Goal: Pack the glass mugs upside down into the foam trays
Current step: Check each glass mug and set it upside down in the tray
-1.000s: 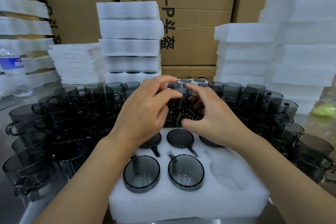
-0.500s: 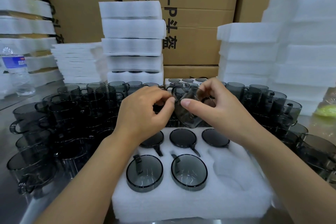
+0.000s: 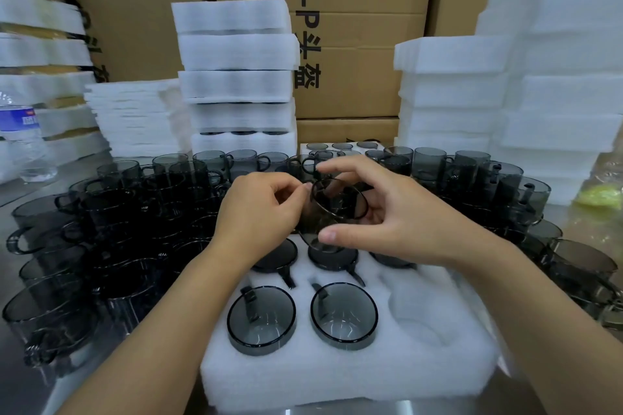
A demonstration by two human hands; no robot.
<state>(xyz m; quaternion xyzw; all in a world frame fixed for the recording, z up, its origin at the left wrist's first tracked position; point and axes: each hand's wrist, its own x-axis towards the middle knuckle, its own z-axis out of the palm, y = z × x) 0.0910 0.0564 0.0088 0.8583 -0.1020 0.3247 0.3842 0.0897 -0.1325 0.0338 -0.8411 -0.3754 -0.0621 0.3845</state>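
Head view: both hands hold one smoky grey glass mug (image 3: 337, 204) tilted in the air, just above the far row of the white foam tray (image 3: 337, 377). The left hand (image 3: 259, 212) pinches the mug's left edge with thumb and fingertips. The right hand (image 3: 404, 219) curls round it, thumb beneath and fingers arched over. Other upside-down mugs (image 3: 344, 315) sit in the tray's pockets, and loose grey mugs (image 3: 135, 212) crowd the space left of, behind and right of the tray.
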